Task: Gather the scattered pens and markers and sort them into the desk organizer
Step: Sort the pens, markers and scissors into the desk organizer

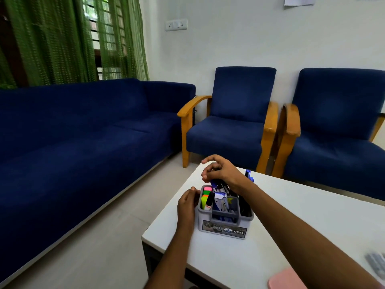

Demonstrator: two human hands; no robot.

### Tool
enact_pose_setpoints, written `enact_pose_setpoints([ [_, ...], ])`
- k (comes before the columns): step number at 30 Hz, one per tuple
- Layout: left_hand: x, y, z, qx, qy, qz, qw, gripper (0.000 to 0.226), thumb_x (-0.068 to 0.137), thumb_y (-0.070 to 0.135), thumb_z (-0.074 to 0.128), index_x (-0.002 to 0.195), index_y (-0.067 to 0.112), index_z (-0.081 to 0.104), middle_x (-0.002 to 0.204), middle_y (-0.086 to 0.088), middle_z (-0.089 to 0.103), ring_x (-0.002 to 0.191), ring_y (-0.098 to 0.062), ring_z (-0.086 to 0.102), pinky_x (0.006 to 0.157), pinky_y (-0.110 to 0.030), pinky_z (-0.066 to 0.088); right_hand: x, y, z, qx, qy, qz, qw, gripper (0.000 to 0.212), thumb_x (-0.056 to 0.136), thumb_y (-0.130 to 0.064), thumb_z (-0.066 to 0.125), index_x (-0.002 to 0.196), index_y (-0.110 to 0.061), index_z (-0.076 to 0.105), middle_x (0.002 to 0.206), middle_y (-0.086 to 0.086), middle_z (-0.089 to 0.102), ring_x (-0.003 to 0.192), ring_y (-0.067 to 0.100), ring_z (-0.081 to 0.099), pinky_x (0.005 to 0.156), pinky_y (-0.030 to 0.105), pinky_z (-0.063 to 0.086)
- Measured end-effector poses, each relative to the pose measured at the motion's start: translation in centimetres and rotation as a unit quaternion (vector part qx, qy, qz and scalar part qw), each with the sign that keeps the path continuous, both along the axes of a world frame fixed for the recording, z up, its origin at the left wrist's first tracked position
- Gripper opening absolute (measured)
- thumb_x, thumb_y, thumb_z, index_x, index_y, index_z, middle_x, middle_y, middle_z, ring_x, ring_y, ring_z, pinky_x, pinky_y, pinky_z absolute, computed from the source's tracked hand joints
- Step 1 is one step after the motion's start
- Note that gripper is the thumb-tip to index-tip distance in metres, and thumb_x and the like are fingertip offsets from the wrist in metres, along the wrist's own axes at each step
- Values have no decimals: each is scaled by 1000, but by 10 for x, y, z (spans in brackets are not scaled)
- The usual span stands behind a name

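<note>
From the head view, the left hand (187,205) lies against the left wall of the grey desk organizer (226,224), its fingers curled round the far-left corner of the rim, bracing it. The forearm runs down toward the near edge of the picture. The right hand (220,170) hovers above the far side of the organizer, wrist bent, forearm crossing from the near right. Its fingers are loosely curled and slightly spread, the index finger lifted, the thumb and lower fingertips close over the tops of dark pens (220,185) that stand in the far compartment; whether they pinch a pen I cannot tell.

The organizer sits near the left corner of a white table (291,215). Its left compartment holds highlighters (206,195), pink, green, orange and yellow, with a black marker (210,200) leaning among them. A blue pen (249,175) shows just beyond the right wrist.

At the near right of the table lie a pink object (285,280) and a grey thing (377,263), cut by the frame. Beyond stand a blue sofa (83,126) on the left and two blue armchairs (233,122) with wooden arms, before a white wall and green curtains (62,38).
</note>
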State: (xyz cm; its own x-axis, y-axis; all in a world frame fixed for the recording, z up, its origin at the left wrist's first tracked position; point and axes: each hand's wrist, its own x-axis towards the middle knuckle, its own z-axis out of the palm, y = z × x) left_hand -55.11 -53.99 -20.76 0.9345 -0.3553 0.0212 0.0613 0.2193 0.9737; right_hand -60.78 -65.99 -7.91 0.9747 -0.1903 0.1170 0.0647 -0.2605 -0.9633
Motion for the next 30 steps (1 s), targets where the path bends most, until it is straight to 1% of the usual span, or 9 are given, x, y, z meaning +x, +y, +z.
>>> enact_pose_setpoints([
  [4, 0, 0, -1, 0, 4, 2, 1000, 34, 100, 24, 41, 89, 5, 67, 94, -19, 68, 85, -27, 63, 81, -39, 49, 0, -1, 1, -40, -15, -24, 999, 36, 80, 8, 62, 112, -7, 55, 77, 7, 67, 76, 20, 67, 84, 33, 56],
  [9, 2, 1, 0, -1, 9, -5, 1000, 40, 99, 29, 41, 88, 2, 69, 91, -21, 70, 83, -33, 64, 79, -42, 51, 1, 8, 2, -117, -62, -102, 986, 25, 82, 5, 61, 104, -8, 60, 80, 5, 64, 73, 13, 62, 73, 18, 53],
  [13, 1, 2, 0, -5, 8, -6, 1000, 41, 98, 33, 44, 87, 3, 70, 91, -22, 70, 83, -32, 64, 81, -43, 50, -7, 14, 8, -99, -131, -185, 969, 17, 86, 3, 56, 97, -8, 61, 84, 1, 63, 79, 15, 60, 75, 25, 53],
  [19, -6, 6, 8, -19, 34, -15, 999, 34, 98, 26, 46, 88, 2, 68, 87, -19, 68, 79, -26, 63, 75, -36, 48, -53, 2, 16, -99, -158, -263, 946, 17, 89, 3, 49, 91, -10, 60, 80, 5, 62, 76, 17, 60, 66, 21, 54],
  [22, -6, 5, 17, -42, 91, 49, 994, 27, 94, 21, 50, 78, 9, 67, 80, -13, 67, 77, -25, 61, 75, -34, 49, -85, -14, 18, -110, -150, -292, 938, 18, 89, 5, 50, 89, -11, 59, 76, 2, 61, 73, 18, 59, 65, 24, 53],
  [25, -17, 2, 41, -98, 94, 141, 981, 24, 91, 7, 48, 72, 12, 61, 73, -7, 62, 70, -20, 58, 67, -26, 49, -123, -43, 12, -118, -84, -340, 929, 15, 89, 2, 50, 85, -10, 58, 77, 5, 61, 72, 21, 60, 62, 29, 53],
  [27, -23, -1, 62, -133, 76, 160, 975, 24, 91, 6, 46, 71, 11, 58, 71, -7, 60, 65, -16, 58, 65, -24, 51, -144, -65, 9, -161, 23, -355, 921, 11, 88, -1, 53, 84, -10, 60, 86, 10, 65, 76, 25, 61, 66, 35, 55],
  [29, -28, -6, 81, -122, 58, 152, 979, 23, 92, 8, 46, 73, 12, 59, 71, -6, 61, 64, -14, 59, 65, -23, 51, -166, -82, 5, -278, 185, -309, 890, 12, 88, -4, 59, 98, -7, 64, 103, 14, 66, 87, 27, 64, 76, 35, 55],
  [30, -30, -11, 88, -106, 50, 141, 983, 23, 92, 9, 46, 74, 13, 59, 72, -5, 61, 64, -14, 59, 64, -22, 51, -178, -88, 2, -349, 263, -268, 859, 21, 87, -4, 62, 108, -7, 64, 112, 14, 64, 98, 27, 63, 84, 34, 53],
])
